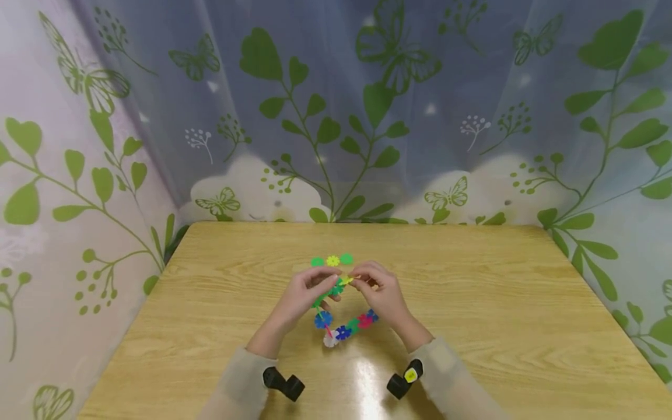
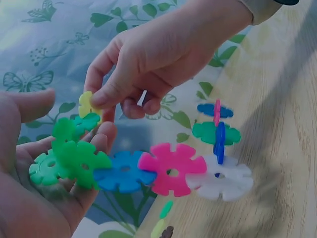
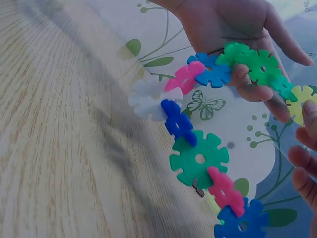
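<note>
A chain of flower-shaped plastic discs [image 2: 125, 171], slotted edge to edge in green, blue, pink and white, curves in the air between both hands. My left hand [image 1: 301, 294] holds its green end, the fingers bent around the green discs [image 3: 262, 68] and the thumb standing away from them. Between thumb and fingertips, my right hand [image 1: 385, 291] pinches a yellow disc [image 2: 85, 104] right at the teal disc [image 3: 283, 88] of that end. From the white disc [image 3: 154, 98] the other end runs through dark blue, green and pink to a blue disc [image 3: 241, 221].
Toward the back of the wooden table [image 1: 499, 291] lie a green disc [image 1: 317, 262], a yellow disc [image 1: 333, 261] and another green disc [image 1: 346, 258]. Behind the table hangs a leaf-and-butterfly patterned curtain [image 1: 336, 116]. Both wrists wear black cameras.
</note>
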{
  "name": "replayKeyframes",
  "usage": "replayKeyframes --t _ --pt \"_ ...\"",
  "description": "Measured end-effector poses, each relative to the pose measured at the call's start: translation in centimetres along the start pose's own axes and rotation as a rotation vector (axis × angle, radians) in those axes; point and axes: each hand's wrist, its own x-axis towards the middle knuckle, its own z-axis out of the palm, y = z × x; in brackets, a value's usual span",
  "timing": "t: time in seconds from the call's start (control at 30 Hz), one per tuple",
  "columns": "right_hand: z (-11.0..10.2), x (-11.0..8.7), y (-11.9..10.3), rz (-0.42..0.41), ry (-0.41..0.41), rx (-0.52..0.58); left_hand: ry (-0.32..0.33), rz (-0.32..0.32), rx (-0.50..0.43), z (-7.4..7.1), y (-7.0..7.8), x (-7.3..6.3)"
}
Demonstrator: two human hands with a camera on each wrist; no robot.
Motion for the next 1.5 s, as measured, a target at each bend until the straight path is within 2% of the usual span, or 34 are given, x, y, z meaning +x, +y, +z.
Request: replayKeyframes --t 0.17,0.33,0.47,0.63,0.73,0.83,1.03,1.3,1.5 --pt "0.1 0.5 -0.3 0.019 -0.010 0.004 0.015 0.071 0.036 -0.8 -1.2 0.2" --pt "0.1 0.7 -0.3 0.054 -0.038 0.015 0.054 0.073 -0.012 -1.7 -1.5 -0.3" --pt "0.2 0.2 1.5 0.133 -0.025 0.005 0.097 0.079 -0.058 -2.4 -1.3 -0.8" --pt "0.7 0.0 4.0 0.286 -0.029 -0.044 0.123 0.111 -0.085 -3.2 -1.0 -1.2" --pt "1.3 0.4 5.2 0.382 -0.070 -0.073 0.130 0.113 -0.094 -3.5 -1.0 -1.4" --pt "2.1 0.8 6.5 0.463 -0.155 -0.112 0.136 0.112 -0.104 -3.6 -1.0 -1.6" --pt "3.6 1.5 8.8 0.570 -0.317 -0.199 0.144 0.124 -0.121 -3.6 -1.1 -1.7" --pt "5.0 2.2 9.9 0.574 -0.449 -0.331 0.170 0.115 -0.125 -3.8 -1.2 -1.8" --pt "5.8 2.2 10.1 0.529 -0.512 -0.457 0.159 0.154 -0.136 -3.9 -1.1 -1.9"
